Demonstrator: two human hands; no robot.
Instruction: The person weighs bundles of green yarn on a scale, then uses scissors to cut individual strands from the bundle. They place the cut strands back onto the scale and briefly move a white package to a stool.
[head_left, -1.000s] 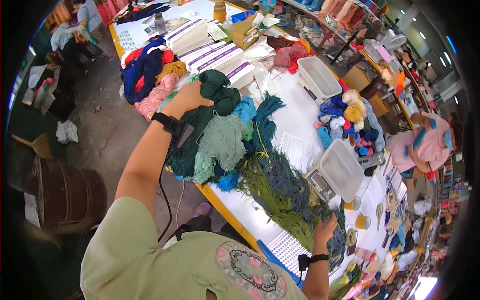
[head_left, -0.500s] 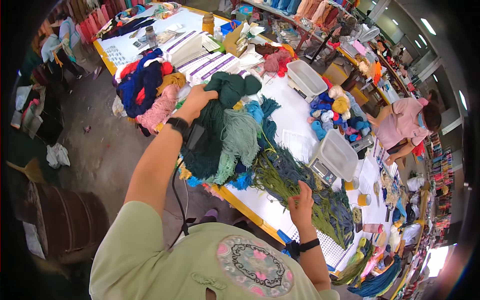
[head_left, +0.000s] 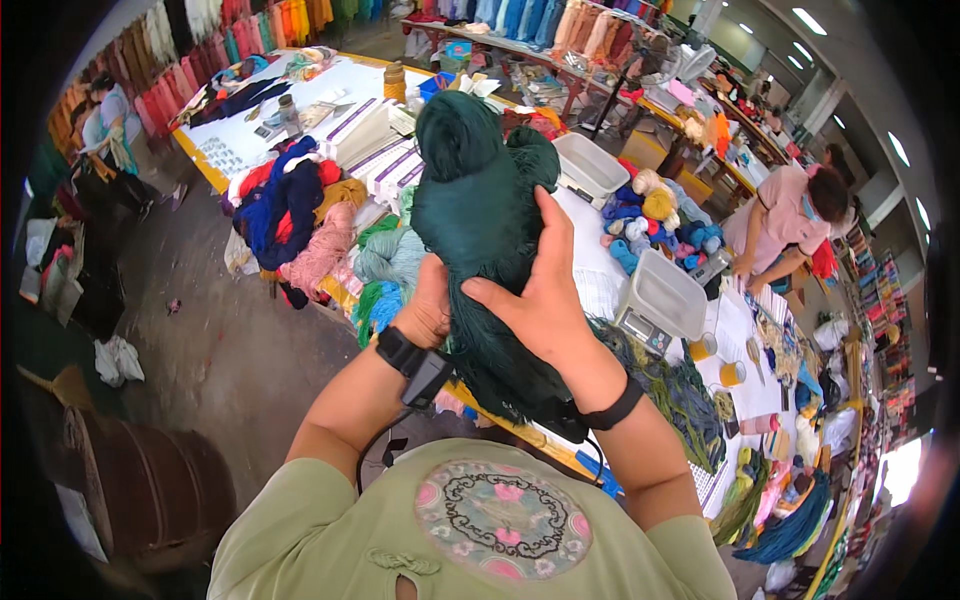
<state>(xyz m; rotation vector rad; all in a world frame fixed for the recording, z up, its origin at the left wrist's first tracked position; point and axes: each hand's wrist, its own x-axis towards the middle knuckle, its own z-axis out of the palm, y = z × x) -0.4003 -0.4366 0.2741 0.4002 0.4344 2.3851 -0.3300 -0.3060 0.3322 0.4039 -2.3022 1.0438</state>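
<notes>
A thick dark green skein of yarn (head_left: 475, 215), knotted into a bulge at its upper end, is held up over the table's near edge. My left hand (head_left: 430, 300) grips it from the left, its fingers partly hidden behind the strands. From the right my right hand (head_left: 535, 290) wraps it, thumb across the front and fingers along its side. The skein's loose end hangs toward my shirt. Beside my left hand lies a pale grey-green skein (head_left: 392, 256). Olive and slate-blue yarn (head_left: 675, 400) spreads on the table at the right of my right arm.
Blue, red and pink yarn (head_left: 290, 205) is heaped on the left, near white boxes (head_left: 365, 135). To the right stand a scale with a clear tub (head_left: 665, 295) and another tub (head_left: 590, 165). A co-worker in pink (head_left: 785, 220) bends over the table. A brown drum (head_left: 150, 480) stands lower left.
My left hand has lifted the dark green skein off the pile and brought it nearer to me. My right hand has left the olive yarn and taken hold of the same skein.
</notes>
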